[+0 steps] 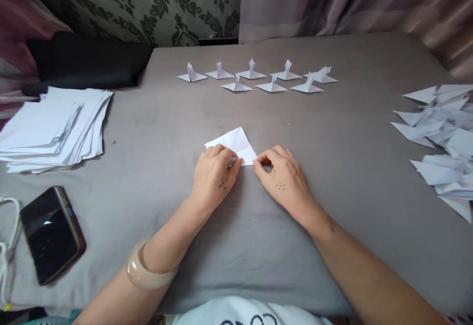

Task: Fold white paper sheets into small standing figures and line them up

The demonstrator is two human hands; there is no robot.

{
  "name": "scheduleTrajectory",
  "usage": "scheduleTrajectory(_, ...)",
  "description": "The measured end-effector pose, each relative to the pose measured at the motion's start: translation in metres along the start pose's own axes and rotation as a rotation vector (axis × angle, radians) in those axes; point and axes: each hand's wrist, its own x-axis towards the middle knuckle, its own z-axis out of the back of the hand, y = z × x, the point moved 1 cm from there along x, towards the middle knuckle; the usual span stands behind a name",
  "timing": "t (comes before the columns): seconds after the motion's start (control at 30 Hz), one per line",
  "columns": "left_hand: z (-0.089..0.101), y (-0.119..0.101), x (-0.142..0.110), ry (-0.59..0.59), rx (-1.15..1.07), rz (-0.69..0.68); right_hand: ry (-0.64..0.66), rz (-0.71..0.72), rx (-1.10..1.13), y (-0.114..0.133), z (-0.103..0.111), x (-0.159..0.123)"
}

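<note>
- So the creased paper is lying mid-table, with the two hands working along its near side, around 6 o'clock.
- Left hand is keeping its grip nearly closed, thumb and fingertips pinching the lower edge.
- Right hand is pinching the corner at about 4 o'clock, grip pretty much closed at the tips.
- Looks like the person is handling an edge-and-corner bit, tbh; can't tell if a crease is being pressed or just lined up.
- Imo any next move is calling for light fingertips, with one side being held steady while the corner is staying lined up.
- Folded paper figures are standing in two rows on the table, around 12 to 1 o'clock from the sheet.
- Paper stack is sitting near 9 o'clock, phone is lying near 8, and a pile of folded papers is spreading out at 3.
</note>
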Motion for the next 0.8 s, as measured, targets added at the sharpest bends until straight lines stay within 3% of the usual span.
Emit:
scheduleTrajectory(0.33, 0.0, 0.001, 0.0, 0.033, 0.019, -0.027, 0.116, -0.19, 0.122, -0.007, 0.005, 0.011)
scheduleTrajectory(0.8, -0.001, 0.005, 0.0, 0.03, 0.039, -0.056, 0.206, -0.215, 0.256, -0.016, 0.017, 0.017)
